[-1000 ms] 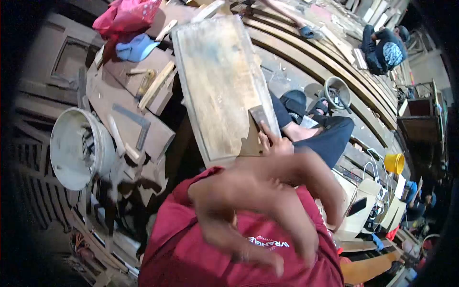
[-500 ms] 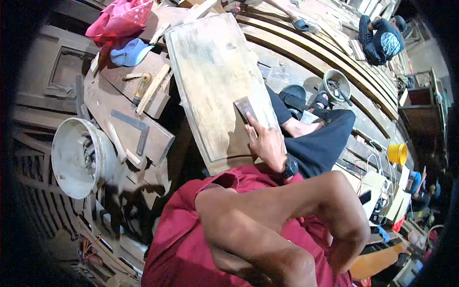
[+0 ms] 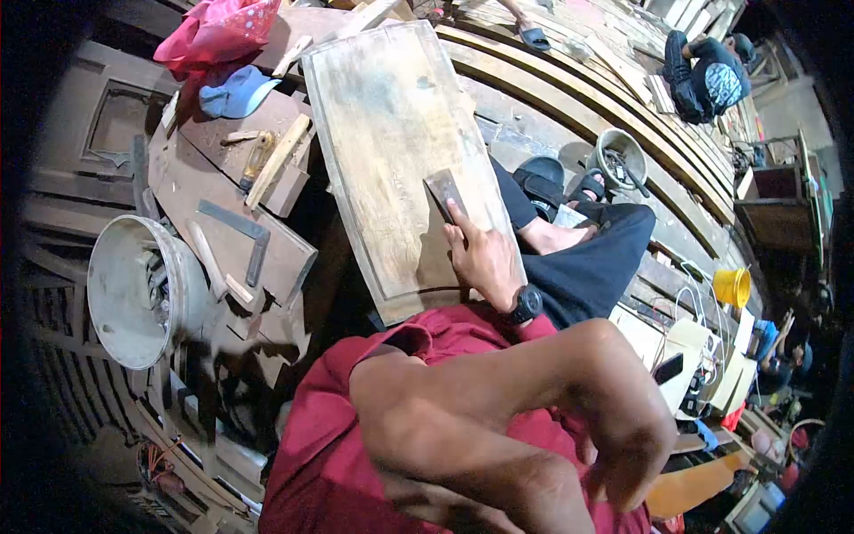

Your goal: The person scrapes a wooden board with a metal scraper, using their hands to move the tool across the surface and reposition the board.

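My right hand [image 3: 485, 262], with a black watch at its wrist, grips a flat, dark rectangular blade [image 3: 443, 192]. The index finger lies stretched along the blade and the other fingers are curled. Underneath is a pale wooden panel [image 3: 382, 133] with a grooved border and greyish patches; the blade rests on its right half. A bare bent limb [image 3: 498, 374] crosses the red shirt below. My left hand cannot be made out.
Left of the panel are a metal square [image 3: 253, 233], a wooden-handled tool [image 3: 256, 162], a blue cap [image 3: 238, 93] and a white bucket [image 3: 133, 289]. Another bucket [image 3: 621, 160] and sandals [image 3: 540, 182] lie right. A person [image 3: 712, 80] crouches at the upper right.
The whole view has shifted slightly. My right hand and the blade remain at nearly the same part of the panel, the hand still gripping. A distant person's sandalled foot has moved left.
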Available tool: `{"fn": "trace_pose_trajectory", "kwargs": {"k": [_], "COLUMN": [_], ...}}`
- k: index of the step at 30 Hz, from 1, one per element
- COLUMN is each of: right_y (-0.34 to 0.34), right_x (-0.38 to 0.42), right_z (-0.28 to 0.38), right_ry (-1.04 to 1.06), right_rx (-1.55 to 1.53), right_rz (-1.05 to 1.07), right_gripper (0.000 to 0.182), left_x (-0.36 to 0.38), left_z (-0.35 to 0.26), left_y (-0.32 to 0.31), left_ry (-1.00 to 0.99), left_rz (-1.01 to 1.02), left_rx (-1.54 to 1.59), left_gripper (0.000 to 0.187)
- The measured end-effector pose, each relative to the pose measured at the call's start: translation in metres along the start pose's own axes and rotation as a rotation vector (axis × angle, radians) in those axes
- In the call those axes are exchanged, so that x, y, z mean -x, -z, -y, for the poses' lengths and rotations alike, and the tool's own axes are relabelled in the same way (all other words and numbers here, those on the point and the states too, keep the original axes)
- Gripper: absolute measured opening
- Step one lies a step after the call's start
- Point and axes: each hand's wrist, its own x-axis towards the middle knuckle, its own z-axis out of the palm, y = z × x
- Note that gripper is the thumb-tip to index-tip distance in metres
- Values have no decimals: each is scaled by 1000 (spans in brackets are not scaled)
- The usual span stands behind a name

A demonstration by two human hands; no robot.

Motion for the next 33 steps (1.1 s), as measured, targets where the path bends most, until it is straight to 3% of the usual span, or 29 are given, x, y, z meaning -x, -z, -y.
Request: {"fn": "trace_pose_trajectory", "kwargs": {"k": [4,8,9,10,12,13,14,16,17,20,22,24,25,26,31,33], "right_y": [6,6,6,3,15,27,24,32,30,45,39,32,27,21,23,22], "right_x": [31,45,46,44,45,43,40,45,45,44,46,50,51,52,50,51], "right_z": [-8,-27,-39,-49,-63,-62,-75,-94,-100,-98,-106,-116,-120,-123,-109,-110], "right_ry": [10,46,-28,109,24,-71,24,-233,-254,-499,-451,-439,-450,-465,-546,-473], "right_rx": [45,25,-190,-331,-371,-425,-458,-382,-394,-559,-557,-536,-518,-502,-520,-496], "right_rz": [88,12,68,-50,-77,-70,-213,-92,-161,-106,-129,-114,-95,-76,61,25], "right_gripper": [44,42,43,49,54,59,52,40,31,32,31,30,29,29,29,31], "left_x": [4,17,20,30,49,65,80,134,171,240,263,259,259,257,249,243], "left_z": [-10,-15,-19,-20,-22,-32,-32,-26,-20,2,19,27,29,31,29,26], "left_y": [2,9,22,32,52,67,82,118,136,145,144,138,139,140,139,136], "left_ry": [15,-21,-25,-76,-96,78,215,550,655,804,734,786,751,810,748,747], "left_rz": [-49,-122,-121,-232,-497,-625,-722,-950,-953,-1171,-1256,-1322,-1283,-1261,-1281,-1300], "left_rx": [-28,-11,-139,-362,-825,-1088,-1193,-1456,-1633,-1394,-1174,-933,-798,-903,-788,-807], "left_gripper": [20,16,14,16,22,20,21,35,41,58,60,57,52,46,50,53]}}
